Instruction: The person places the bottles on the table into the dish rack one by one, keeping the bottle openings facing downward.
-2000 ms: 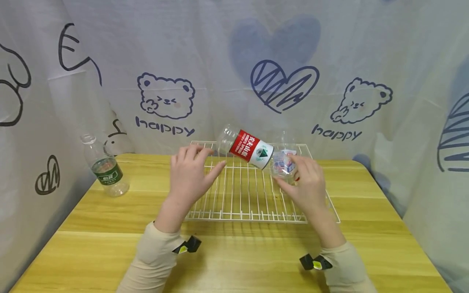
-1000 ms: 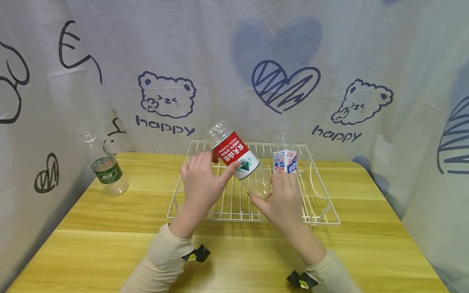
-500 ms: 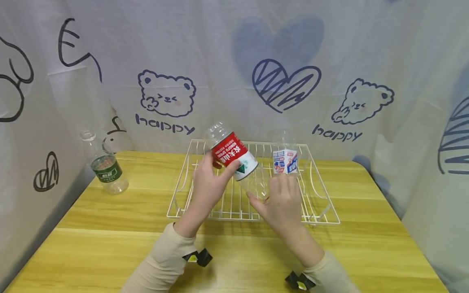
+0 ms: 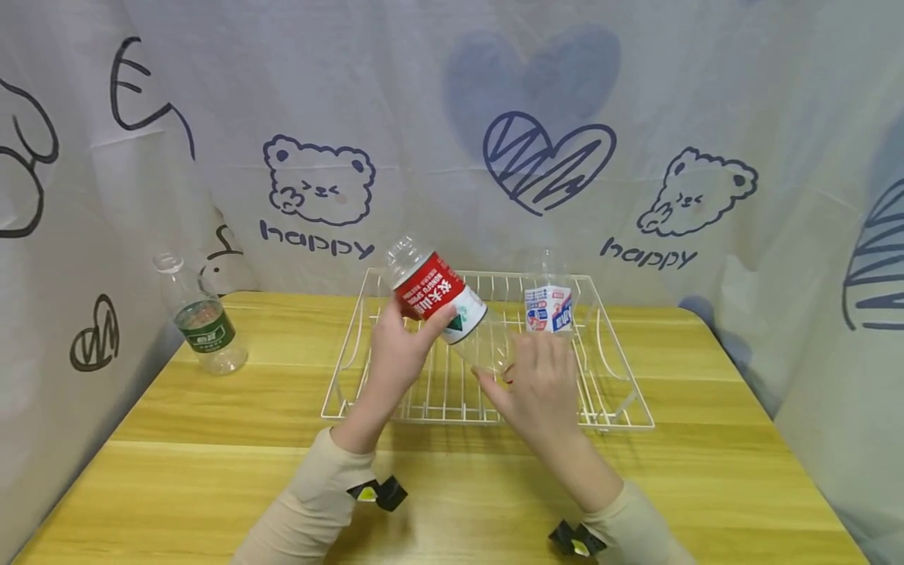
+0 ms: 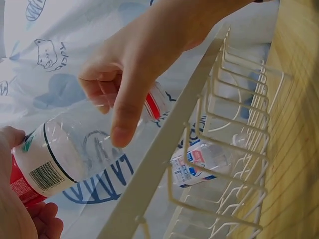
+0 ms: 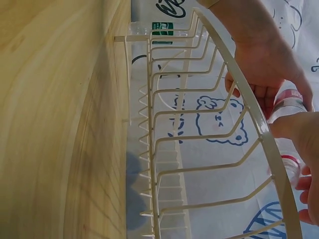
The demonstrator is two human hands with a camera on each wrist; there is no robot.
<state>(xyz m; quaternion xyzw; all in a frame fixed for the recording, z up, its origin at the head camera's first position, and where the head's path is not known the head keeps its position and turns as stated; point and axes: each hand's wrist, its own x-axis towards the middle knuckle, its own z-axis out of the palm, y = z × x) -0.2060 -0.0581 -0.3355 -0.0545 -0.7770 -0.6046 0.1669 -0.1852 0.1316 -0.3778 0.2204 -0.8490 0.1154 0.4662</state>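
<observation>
A clear plastic bottle (image 4: 431, 286) with a red and white label slants over the white wire rack, its neck up to the left. My left hand (image 4: 399, 345) grips it around the label, thumb across the front. At the lower end, my right hand (image 4: 540, 377) curls thumb and fingers around the clear part. A red band (image 5: 153, 105) shows beyond the right thumb in the left wrist view; the palm hides what it belongs to. Behind my right hand, a second clear bottle (image 4: 551, 306) with a white, blue and red label stands in the rack.
The wire rack (image 4: 621, 426) sits toward the far side of the wooden table (image 4: 452, 479), its raised rail (image 5: 158, 149) close under my hands. A third clear bottle (image 4: 205, 329) with a green label stands at the left. A printed curtain (image 4: 438, 110) hangs behind the table.
The bottle came lower and leftward, from my right hand's hold alone into both hands. My left hand went from open beside it to gripping the label. Over the last half second it shifted slightly left.
</observation>
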